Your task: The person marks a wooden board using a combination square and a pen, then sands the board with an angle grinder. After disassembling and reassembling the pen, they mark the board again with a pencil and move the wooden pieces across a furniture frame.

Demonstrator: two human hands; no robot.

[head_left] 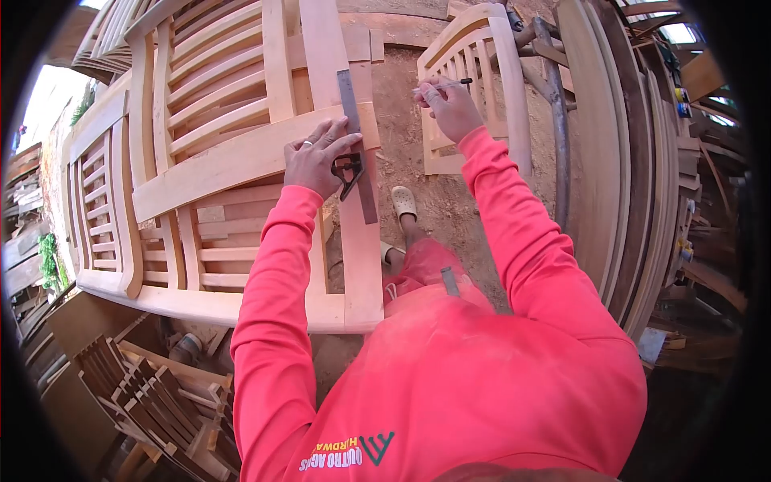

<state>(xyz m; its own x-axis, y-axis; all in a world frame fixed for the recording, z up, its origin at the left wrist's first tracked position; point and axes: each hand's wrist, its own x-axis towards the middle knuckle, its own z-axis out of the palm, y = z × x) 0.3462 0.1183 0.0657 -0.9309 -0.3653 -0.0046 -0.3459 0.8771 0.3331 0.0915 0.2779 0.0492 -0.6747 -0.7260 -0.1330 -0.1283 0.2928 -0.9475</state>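
While the left hand (pixel 317 157) presses flat, fingers spread, on a combination square (pixel 355 153) lying along the bench frame's upright rail (pixel 353 241), the right hand (pixel 450 108) – lifted off to the right – pinches a pencil (pixel 450 83), tip pointing away from the square's blade.

Coral-red long-sleeved shirt with printed logo, pale sandals
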